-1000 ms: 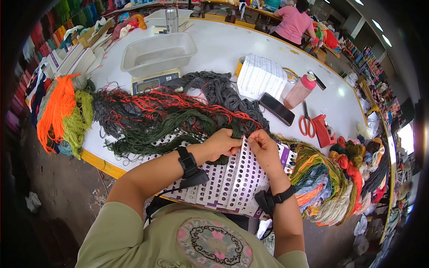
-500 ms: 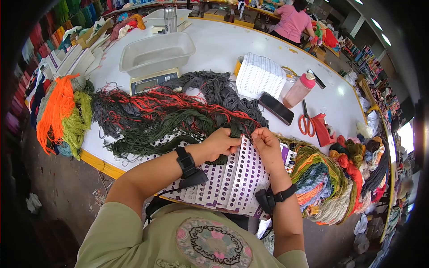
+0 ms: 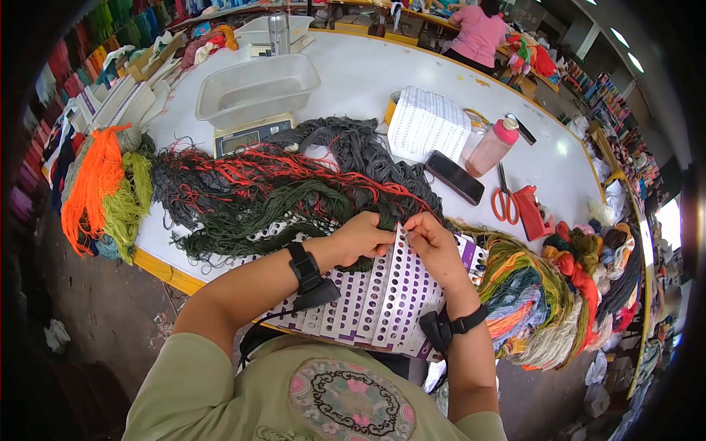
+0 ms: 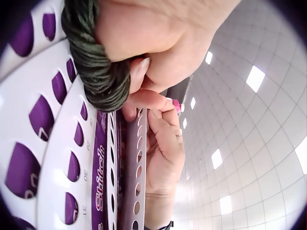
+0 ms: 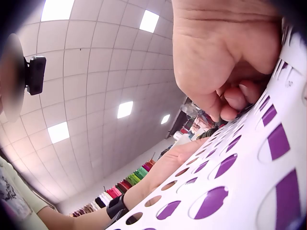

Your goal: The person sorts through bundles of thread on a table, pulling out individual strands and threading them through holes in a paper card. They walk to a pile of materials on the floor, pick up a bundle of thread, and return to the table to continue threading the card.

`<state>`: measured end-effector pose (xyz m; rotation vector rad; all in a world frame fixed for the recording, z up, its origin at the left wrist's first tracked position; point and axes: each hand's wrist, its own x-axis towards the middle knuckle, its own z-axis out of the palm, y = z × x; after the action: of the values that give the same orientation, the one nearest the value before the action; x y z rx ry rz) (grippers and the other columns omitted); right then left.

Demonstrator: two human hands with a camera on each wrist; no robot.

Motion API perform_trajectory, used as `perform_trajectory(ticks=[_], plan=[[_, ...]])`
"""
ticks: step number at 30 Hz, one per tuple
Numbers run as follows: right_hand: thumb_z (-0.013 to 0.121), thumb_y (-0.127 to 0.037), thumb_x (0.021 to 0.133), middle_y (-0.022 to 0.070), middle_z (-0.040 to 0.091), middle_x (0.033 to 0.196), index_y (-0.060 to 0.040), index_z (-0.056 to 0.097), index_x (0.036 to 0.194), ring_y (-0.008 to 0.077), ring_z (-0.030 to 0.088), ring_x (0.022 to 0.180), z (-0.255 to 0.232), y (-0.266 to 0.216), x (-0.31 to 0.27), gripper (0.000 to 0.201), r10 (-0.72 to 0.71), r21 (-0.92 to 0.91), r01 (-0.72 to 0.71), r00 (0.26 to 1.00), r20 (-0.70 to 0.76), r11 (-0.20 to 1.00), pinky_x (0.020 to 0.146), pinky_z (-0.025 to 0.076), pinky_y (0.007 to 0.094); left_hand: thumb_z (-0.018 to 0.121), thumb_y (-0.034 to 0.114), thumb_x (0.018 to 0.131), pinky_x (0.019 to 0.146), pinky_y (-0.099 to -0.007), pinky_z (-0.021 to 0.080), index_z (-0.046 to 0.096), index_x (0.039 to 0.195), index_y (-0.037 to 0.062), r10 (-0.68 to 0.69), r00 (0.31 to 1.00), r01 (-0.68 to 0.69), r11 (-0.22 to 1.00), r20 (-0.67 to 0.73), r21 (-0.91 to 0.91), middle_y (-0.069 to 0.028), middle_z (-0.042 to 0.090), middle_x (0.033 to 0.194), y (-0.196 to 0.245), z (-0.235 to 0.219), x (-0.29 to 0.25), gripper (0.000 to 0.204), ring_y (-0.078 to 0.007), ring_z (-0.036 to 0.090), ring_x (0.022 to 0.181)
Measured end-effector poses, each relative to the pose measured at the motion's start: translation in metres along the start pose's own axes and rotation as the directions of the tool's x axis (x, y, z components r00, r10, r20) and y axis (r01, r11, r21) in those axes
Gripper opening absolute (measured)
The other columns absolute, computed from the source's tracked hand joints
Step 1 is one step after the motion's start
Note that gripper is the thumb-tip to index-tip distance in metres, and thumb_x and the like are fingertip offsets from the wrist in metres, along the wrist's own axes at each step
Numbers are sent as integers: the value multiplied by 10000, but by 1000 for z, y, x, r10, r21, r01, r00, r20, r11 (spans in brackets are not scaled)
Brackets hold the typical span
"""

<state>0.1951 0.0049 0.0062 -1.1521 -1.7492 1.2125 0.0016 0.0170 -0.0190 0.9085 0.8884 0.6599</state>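
A white and purple punched card (image 3: 382, 290) with rows of round holes lies at the table's near edge, one strip of it raised. My left hand (image 3: 365, 237) grips a hank of dark green yarn (image 4: 98, 67) against the card's top edge. The same green yarn (image 3: 294, 202) runs left across the table, mixed with red and grey strands. My right hand (image 3: 430, 246) has its fingers curled and pinches at the card's top edge, beside the left thumb (image 4: 144, 98). In the right wrist view the fingertips (image 5: 230, 103) press together above the card (image 5: 230, 182).
A scale with a grey tub (image 3: 257, 88) stands behind the yarn. A perforated sheet (image 3: 428, 125), phone (image 3: 454, 178), pink-capped bottle (image 3: 491, 147) and red scissors (image 3: 504, 198) lie at right. Multicoloured yarn bundles (image 3: 566, 294) pile at right, orange and lime yarn (image 3: 103, 187) at left.
My right hand has shifted a little left and down along the card's top edge, closer to the left hand. The left hand keeps its grip on the green yarn.
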Motion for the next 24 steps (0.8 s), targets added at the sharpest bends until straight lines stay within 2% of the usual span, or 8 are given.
perform_trajectory(ticks=[3,6,8,11,18,21,23,24], plan=[[515,-2,889,-5,554,698,-39,542,1012,52,493,638,2,-5,0,132,25,-52,-26,1000,-16,998,597,408,218,602,56,861,424,-211,318,604,827,30,8,1000,-8,1000,-29,-26,-37,557,622,1,2,-1,43,-93,486,497],[542,-28,874,38,576,679,-64,530,1041,126,562,606,4,-10,-1,172,-5,-230,-2,999,-32,973,592,435,262,602,53,863,425,-206,318,602,822,32,11,1000,-12,999,-19,-50,-31,556,627,1,1,-1,46,-89,483,498],[570,-55,849,88,602,678,-83,528,1026,245,624,627,8,-13,-1,184,-37,-366,8,997,-72,930,598,469,344,601,50,864,424,-207,316,604,826,32,13,1000,-14,999,-23,-39,-29,554,628,2,1,-2,42,-87,481,497],[590,-70,827,115,624,700,-89,527,1009,319,643,674,14,-22,-3,194,-78,-505,12,991,-111,863,610,485,408,602,45,863,424,-210,316,608,833,31,17,1000,-18,1000,-26,-22,-26,550,631,4,5,-5,33,-85,477,496],[587,-52,824,108,620,684,-81,530,1005,279,637,628,12,-8,-1,193,-117,-479,43,985,-125,877,581,489,387,632,97,839,427,-214,323,619,815,23,22,998,-18,998,-62,65,-21,549,623,2,7,-2,79,-85,479,494],[581,-30,834,85,610,688,-55,530,1023,186,609,589,3,10,4,198,-130,-278,86,981,-144,957,555,477,329,640,121,820,426,-225,331,624,787,11,48,995,-42,996,-83,77,-31,568,629,10,13,-8,115,-86,482,489],[577,-13,840,62,601,719,-24,538,1007,113,568,589,-6,11,6,172,97,167,-65,978,-186,984,549,462,275,642,138,832,424,-210,330,627,790,22,81,991,-67,990,-109,126,-25,574,644,11,9,-5,124,-73,473,489],[571,-6,838,62,600,750,-6,556,976,103,554,594,-5,3,4,139,124,191,-83,970,-209,978,553,453,262,645,156,843,422,-195,329,630,793,33,107,985,-84,982,-134,172,-19,579,660,12,8,-6,133,-60,464,490]])
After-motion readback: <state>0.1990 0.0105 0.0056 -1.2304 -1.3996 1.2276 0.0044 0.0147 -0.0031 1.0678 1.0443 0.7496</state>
